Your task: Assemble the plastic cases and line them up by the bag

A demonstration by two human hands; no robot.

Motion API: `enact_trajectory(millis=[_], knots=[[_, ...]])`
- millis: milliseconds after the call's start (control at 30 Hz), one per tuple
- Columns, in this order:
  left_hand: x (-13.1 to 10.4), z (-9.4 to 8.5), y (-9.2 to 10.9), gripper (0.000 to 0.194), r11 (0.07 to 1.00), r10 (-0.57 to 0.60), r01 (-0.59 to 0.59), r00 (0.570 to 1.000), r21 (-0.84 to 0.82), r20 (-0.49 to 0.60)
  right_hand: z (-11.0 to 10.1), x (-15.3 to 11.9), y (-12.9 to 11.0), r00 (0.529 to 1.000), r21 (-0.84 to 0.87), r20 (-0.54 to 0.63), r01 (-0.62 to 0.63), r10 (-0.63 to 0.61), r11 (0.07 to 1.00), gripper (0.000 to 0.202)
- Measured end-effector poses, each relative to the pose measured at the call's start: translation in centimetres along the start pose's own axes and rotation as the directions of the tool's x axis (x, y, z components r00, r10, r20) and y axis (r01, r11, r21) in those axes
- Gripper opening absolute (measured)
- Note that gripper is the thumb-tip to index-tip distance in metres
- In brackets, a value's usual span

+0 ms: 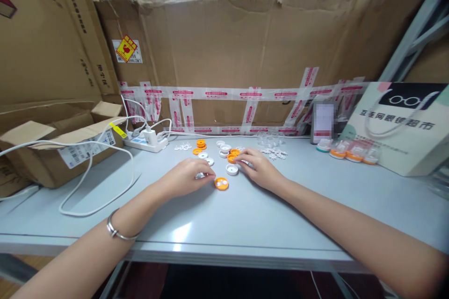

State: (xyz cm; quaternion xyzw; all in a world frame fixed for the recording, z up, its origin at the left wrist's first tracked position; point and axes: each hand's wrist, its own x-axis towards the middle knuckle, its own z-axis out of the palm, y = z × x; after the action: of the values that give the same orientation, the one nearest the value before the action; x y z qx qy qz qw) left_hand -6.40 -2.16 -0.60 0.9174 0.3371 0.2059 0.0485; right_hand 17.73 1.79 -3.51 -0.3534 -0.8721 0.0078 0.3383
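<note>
My left hand [191, 176] is closed in a pinch just left of an orange round base [221, 184] that has small white pieces in it. What those fingertips hold, if anything, is too small to make out. My right hand [258, 168] pinches the edge of an orange ring [232, 158] farther back. Close by its fingers lies a white ring [232, 169]. More white rings [224, 148] sit behind, and another white ring [209, 161] is beyond my left hand. A stack of orange rings [200, 143] stands farther back.
Small white pieces [275, 153] and clear covers [270, 138] lie at the back right. A phone [323, 122], capped round cases [355, 150] and a paper bag [396, 135] are on the right. Left are a power strip [147, 142], a looping cable [130, 182] and an open carton [73, 140].
</note>
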Motion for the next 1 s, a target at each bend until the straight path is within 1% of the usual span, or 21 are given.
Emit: enact_trajectory(millis=[100,167,300,467,567,733,833,933,1000], knots=[[0.0,0.0,0.1,0.022,1.0,-0.008,0.008,1.0,0.004,0.009,0.4,0.0,0.4,0.999,-0.126,0.011,-0.039,0.041,0.991,0.022],[0.1,0.1,0.2,0.022,1.0,-0.008,0.008,1.0,-0.004,0.011,0.7,0.0,0.6,0.998,-0.155,0.026,-0.056,0.061,0.986,0.02],[0.3,0.2,0.4,0.022,0.999,-0.016,0.016,1.0,-0.038,0.008,0.8,0.1,0.4,0.997,-0.14,0.007,-0.073,0.075,0.987,0.01],[0.3,0.0,0.6,0.023,0.998,-0.029,0.028,0.999,-0.051,-0.019,0.2,0.3,-0.1,0.994,-0.114,-0.055,-0.104,0.098,0.988,0.008],[0.2,-0.1,0.5,0.022,0.999,-0.02,0.02,1.0,-0.036,-0.019,0.2,0.3,-0.1,0.994,-0.092,-0.057,-0.1,0.095,0.991,0.007],[0.2,0.0,0.4,0.022,1.0,-0.018,0.018,1.0,-0.017,-0.015,0.9,0.2,0.4,0.998,-0.063,-0.016,-0.069,0.068,0.996,0.01],[0.2,0.0,0.4,0.021,1.0,-0.016,0.015,1.0,-0.017,-0.017,0.8,0.2,0.4,0.999,-0.048,-0.001,-0.052,0.052,0.997,0.015],[0.1,-0.1,0.4,0.021,1.0,-0.016,0.016,1.0,-0.017,-0.018,0.2,0.1,0.2,0.997,0.005,0.056,0.049,-0.049,0.999,0.02],[0.1,0.0,0.3,0.021,1.0,-0.011,0.011,1.0,-0.013,-0.016,-0.3,0.1,0.0,0.985,0.027,0.113,0.129,-0.131,0.991,0.017]])
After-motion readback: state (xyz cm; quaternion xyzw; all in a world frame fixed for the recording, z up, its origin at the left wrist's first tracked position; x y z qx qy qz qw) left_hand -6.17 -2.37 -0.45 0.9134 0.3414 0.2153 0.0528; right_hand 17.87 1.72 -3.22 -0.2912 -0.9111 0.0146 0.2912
